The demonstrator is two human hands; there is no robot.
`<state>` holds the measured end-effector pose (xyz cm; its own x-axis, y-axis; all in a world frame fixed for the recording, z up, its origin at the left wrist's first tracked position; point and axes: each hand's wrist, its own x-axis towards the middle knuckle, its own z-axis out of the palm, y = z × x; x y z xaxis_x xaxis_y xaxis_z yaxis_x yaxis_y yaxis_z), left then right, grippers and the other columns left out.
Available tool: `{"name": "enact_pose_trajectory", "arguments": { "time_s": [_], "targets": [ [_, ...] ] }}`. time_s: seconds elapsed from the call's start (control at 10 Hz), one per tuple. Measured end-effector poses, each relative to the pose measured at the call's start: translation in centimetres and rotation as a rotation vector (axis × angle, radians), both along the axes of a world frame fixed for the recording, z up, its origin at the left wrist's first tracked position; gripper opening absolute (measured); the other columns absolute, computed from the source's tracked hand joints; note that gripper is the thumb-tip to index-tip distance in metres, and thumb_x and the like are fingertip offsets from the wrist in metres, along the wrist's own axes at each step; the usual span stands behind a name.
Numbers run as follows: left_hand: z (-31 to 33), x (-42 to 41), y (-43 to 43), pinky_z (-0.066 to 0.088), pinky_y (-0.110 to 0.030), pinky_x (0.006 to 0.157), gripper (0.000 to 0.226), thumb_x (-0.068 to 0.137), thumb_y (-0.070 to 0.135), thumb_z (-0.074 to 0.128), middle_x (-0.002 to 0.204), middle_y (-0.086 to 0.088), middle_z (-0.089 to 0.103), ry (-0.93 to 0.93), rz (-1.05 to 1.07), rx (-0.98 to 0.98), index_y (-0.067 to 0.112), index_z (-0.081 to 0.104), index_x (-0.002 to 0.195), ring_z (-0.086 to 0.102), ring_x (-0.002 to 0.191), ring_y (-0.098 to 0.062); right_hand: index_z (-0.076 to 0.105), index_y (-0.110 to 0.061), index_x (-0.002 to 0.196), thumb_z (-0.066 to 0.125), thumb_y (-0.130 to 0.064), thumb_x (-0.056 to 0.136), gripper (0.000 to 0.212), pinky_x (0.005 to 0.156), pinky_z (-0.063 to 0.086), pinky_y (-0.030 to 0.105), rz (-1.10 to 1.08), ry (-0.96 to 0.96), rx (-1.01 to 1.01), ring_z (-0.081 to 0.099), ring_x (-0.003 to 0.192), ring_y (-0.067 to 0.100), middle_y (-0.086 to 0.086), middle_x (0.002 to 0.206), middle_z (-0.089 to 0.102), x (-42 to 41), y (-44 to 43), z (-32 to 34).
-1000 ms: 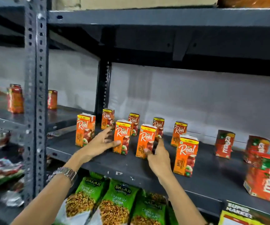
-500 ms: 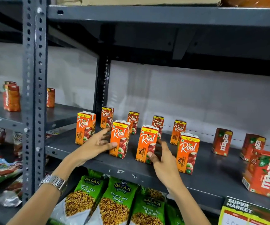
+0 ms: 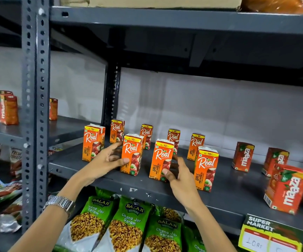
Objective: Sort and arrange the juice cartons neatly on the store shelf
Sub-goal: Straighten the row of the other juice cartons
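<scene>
Several orange Real apple cartons stand in two loose rows on the dark grey shelf [image 3: 147,186]. My left hand [image 3: 105,160] wraps the left side of a front-row Real carton [image 3: 131,153]. My right hand [image 3: 179,174] grips the lower right of the middle front Real carton [image 3: 162,157]. Another Real carton [image 3: 206,168] stands just right of that hand, and one [image 3: 92,142] at the far left. Red Maaza cartons [image 3: 286,188] stand at the right, some turned at angles.
A perforated upright post [image 3: 35,106] borders the shelf on the left, with more red cartons [image 3: 7,109] on the neighbouring shelf. Green Balaji snack bags [image 3: 128,228] hang below. A yellow Super Market price tag [image 3: 269,233] sits on the shelf edge. The upper shelf hangs low overhead.
Both hands have closed around their cartons: the left thumb now crosses the carton's front, the right fingers curl round the middle carton. The two cartons have shifted slightly forward and upright.
</scene>
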<state>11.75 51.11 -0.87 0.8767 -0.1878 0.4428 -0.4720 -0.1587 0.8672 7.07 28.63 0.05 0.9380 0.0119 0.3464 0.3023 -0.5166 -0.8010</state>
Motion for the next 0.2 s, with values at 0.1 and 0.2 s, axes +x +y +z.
{"name": "enact_pose_trajectory", "arguments": {
  "time_s": [0.1, 0.2],
  "targets": [
    [0.09, 0.32, 0.28, 0.050, -0.013, 0.075, 0.109, 0.034, 0.069, 0.077, 0.120, 0.010, 0.056, 0.015, 0.020, 0.021, 0.033, 0.036, 0.129, 0.062, 0.099, -0.002, 0.035, -0.020, 0.135, 0.056, -0.016, 0.089, 0.051, 0.101, 0.041, 0.034, 0.010, 0.007, 0.031, 0.053, 0.121, 0.019, 0.002, 0.124, 0.061, 0.42, -0.11, -0.12],
    [-0.19, -0.61, -0.01, 0.049, -0.026, 0.090, 0.089, 0.043, 0.062, 0.079, 0.123, 0.009, 0.054, -0.068, 0.122, -0.065, 0.045, 0.040, 0.121, 0.057, 0.107, -0.006, 0.032, -0.021, 0.139, 0.057, -0.017, 0.088, 0.057, 0.104, 0.039, 0.034, -0.016, -0.048, 0.061, 0.049, 0.125, 0.017, 0.001, 0.131, 0.056, -0.38, -0.17, -0.55]
  ]
}}
